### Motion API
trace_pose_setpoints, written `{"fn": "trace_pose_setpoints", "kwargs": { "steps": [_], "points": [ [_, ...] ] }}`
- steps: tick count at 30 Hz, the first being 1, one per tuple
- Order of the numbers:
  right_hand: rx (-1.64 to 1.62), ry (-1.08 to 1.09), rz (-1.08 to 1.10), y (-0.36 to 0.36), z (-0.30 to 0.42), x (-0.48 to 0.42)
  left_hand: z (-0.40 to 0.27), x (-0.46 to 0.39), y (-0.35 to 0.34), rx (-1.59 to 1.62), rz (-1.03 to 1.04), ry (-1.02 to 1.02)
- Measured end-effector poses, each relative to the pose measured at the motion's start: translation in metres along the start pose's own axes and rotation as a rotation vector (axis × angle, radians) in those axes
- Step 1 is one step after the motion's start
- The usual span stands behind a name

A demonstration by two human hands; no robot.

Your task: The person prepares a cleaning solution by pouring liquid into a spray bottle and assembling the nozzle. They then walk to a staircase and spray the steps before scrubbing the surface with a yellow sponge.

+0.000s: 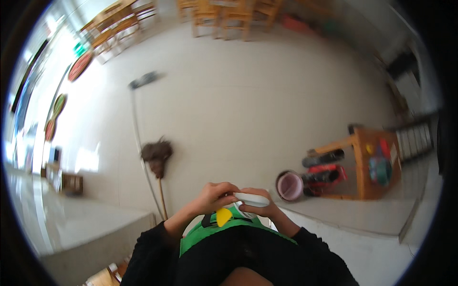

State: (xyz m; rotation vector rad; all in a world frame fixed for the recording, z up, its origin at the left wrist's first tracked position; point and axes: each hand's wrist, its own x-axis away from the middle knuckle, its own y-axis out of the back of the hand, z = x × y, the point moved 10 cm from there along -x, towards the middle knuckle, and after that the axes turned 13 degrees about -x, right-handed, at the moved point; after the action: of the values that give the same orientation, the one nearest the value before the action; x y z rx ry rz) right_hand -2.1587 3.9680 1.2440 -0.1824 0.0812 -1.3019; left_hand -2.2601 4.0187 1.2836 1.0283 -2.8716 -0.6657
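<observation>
In front of my waist, my right hand (263, 205) holds a white, rounded, flat-sided object (252, 200), whose exact kind I cannot make out. My left hand (214, 198) meets its near end with bent fingers and thumb. Just below the left fingers is a yellow piece (223, 217); whether it is held or lies against the clothing is unclear. Behind both hands shows a green apron (204, 236) with dark markings, worn over black clothing.
A string mop (157, 155) and a flat mop (143, 80) lie to the left. A pink-lined bucket (290, 186) stands right, beside a wooden table (365, 193) bearing coloured items. Wooden chairs (236, 18) stand far off. Low ledges (107, 218) flank me.
</observation>
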Motion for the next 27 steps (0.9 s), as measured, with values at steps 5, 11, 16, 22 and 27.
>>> {"fn": "trace_pose_setpoints", "kwargs": {
  "steps": [5,11,16,22,27],
  "points": [
    [-0.069,0.02,-0.066,0.075,0.036,-0.026,0.019,-0.098,-0.023,0.661,0.201,0.053],
    [-0.182,0.084,-0.075,0.211,0.075,-0.078,0.051,-0.255,-0.05,0.838,0.319,0.147],
    [0.021,0.192,-0.146,0.341,0.129,-0.119,0.041,-0.404,-0.052,0.832,0.335,0.251],
    [-0.048,0.289,-0.424,0.51,0.194,-0.127,0.087,-0.553,-0.08,0.781,0.218,0.548],
    [-0.242,0.335,-0.804,0.679,0.17,-0.107,0.172,-0.649,-0.124,0.777,0.24,0.918]
  ]
}}
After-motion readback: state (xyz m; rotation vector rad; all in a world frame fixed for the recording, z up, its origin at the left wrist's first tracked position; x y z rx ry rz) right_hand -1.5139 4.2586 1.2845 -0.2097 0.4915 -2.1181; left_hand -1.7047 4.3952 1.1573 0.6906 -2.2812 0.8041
